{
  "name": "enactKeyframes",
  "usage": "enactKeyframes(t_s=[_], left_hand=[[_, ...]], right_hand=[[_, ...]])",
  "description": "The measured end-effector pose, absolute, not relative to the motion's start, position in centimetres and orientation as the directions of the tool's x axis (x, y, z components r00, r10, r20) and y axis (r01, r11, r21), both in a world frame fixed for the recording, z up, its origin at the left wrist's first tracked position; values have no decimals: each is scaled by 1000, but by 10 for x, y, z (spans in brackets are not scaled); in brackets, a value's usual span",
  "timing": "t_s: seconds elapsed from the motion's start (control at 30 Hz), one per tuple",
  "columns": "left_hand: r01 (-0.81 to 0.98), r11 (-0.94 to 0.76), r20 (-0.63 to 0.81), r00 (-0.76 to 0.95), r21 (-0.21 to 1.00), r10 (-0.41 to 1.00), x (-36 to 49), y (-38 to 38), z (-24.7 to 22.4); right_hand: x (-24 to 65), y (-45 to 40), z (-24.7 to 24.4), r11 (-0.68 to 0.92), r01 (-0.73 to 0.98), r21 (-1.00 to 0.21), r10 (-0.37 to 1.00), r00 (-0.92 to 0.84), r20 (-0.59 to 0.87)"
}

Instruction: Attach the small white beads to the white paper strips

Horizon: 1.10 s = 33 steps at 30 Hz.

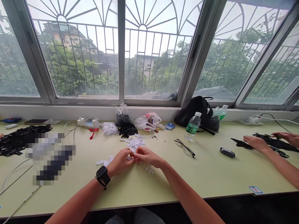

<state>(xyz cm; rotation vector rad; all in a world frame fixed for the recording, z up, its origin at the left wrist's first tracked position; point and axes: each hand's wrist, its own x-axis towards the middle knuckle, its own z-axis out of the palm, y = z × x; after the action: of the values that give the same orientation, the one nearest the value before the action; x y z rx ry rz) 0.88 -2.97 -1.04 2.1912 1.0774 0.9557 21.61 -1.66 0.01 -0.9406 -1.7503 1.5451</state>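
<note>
Over the middle of the table, my left hand (121,160) and my right hand (147,156) meet fingertip to fingertip. Both are closed in a pinch, and whatever they hold is too small and hidden to make out. A black watch is on my left wrist. Just beyond the fingers lies a pile of white strips (133,141). Short white pieces (105,162) are scattered left of my left hand. Several small white ring-like parts (150,170) sit on the table beside and below my right hand.
Behind are bags of white (109,128) and black pieces (127,129), and a plastic bag (148,122). Eyeglasses (184,147), a water bottle (193,126) and a black backpack (190,112) stand rightward. Another person's hands (257,143) handle black strips. Cables (74,133) cross the left.
</note>
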Motion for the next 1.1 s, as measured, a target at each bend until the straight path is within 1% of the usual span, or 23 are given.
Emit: enactKeyframes(t_s=[0.1, 0.23, 0.4, 0.7, 0.8, 0.9, 1.0, 1.1], left_hand=[[494, -509, 314, 426, 705, 849, 9, -27, -13], [493, -501, 261, 477, 711, 839, 8, -26, -15], [468, -526, 278, 500, 710, 820, 8, -30, -12], [323, -500, 282, 533, 803, 798, 11, -33, -11], [327, -485, 282, 508, 811, 814, 9, -30, -13], [311, -479, 309, 463, 821, 831, 7, -27, -11], [223, -385, 265, 427, 895, 864, 7, -24, -6], [53, -248, 205, 410, 967, 889, 6, -23, -1]], right_hand=[[217, -15, -3, 63, 116, -991, 832, -554, -12], [216, -16, -2, 70, 111, -991, 829, -560, -4], [215, -17, -1, 66, 105, -992, 820, -573, -6], [213, -18, 0, 78, 78, -994, 810, -586, 18], [213, -18, 0, 72, 83, -994, 813, -582, 10], [212, -19, 2, 110, 61, -992, 822, -566, 56], [211, -20, 5, 199, 44, -979, 835, -530, 146], [209, -22, 8, 283, 67, -957, 836, -506, 211]])
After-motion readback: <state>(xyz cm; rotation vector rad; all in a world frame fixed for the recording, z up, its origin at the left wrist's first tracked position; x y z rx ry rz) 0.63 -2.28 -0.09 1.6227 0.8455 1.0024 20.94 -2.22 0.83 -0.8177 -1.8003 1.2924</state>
